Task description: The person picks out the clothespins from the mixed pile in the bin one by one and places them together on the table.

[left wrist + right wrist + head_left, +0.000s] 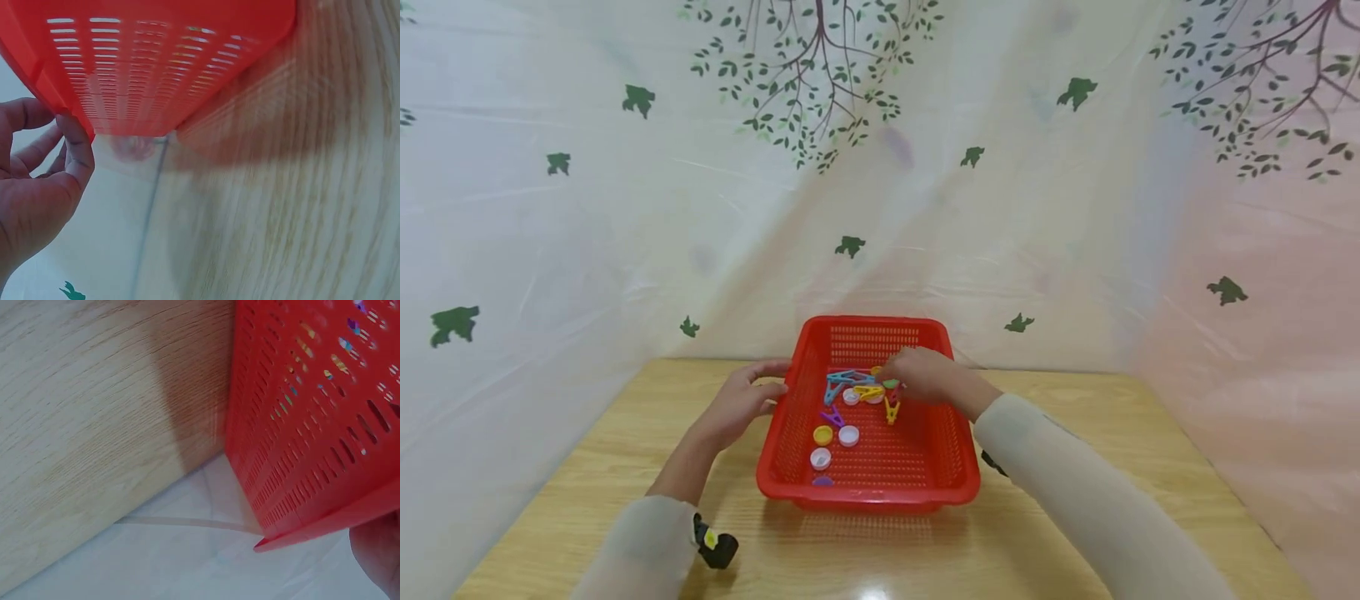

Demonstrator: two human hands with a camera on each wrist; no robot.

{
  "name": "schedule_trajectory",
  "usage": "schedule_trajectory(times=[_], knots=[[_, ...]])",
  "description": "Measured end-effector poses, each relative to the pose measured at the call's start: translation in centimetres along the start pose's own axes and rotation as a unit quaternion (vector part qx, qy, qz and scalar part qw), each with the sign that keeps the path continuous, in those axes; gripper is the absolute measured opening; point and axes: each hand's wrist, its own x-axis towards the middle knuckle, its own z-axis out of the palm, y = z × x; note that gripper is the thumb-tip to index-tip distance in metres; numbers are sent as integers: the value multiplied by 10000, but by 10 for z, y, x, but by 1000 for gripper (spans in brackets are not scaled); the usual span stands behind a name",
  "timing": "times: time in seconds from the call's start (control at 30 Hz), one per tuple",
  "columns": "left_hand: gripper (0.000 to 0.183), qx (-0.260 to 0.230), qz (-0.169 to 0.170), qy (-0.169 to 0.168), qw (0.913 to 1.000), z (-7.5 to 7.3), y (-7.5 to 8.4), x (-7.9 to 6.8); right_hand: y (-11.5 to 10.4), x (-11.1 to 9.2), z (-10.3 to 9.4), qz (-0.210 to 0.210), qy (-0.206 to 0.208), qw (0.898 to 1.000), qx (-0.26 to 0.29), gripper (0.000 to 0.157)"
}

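A red plastic basket [880, 495] with slotted walls stands on the wooden table. My left hand [743, 403] grips its left rim; in the left wrist view, the thumb and fingers of that hand [44, 169] pinch the rim. Over the far right part of the basket reaches my right hand [923, 377], fingers pointing down among small pieces; its fingertips and anything between them are hidden. Inside lie blue clothespins [842, 377], yellow clothespins [891, 411], a purple clothespin [834, 417], and round caps: white caps [848, 435], a yellow cap [823, 435] and a purple cap [823, 482].
The light wooden table [1075, 467] extends on both sides of the basket. Behind it hangs a pale curtain [925, 225] printed with leaves and branches. A black wrist camera [717, 546] sits by the left sleeve.
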Motion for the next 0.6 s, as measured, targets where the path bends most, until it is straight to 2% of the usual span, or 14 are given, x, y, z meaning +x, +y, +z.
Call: schedule_trajectory(times=[0.1, 0.23, 0.4, 0.6], knots=[[50, -340, -143, -50, 9993, 0, -2, 0, -1, 5, 4, 53, -157, 9999, 44, 45], [52, -531, -212, -94, 9983, 0, -5, -1, 0, 10, 10, 9, -324, 9995, 56, 47], [53, -495, -200, -101, 9985, -2, -6, 0, 4, 17, 19, -148, -559, 9982, -164, 54], [52, -507, -192, -100, 9985, -4, -8, 0, 5, 24, 28, -221, -700, 9970, -252, 52]])
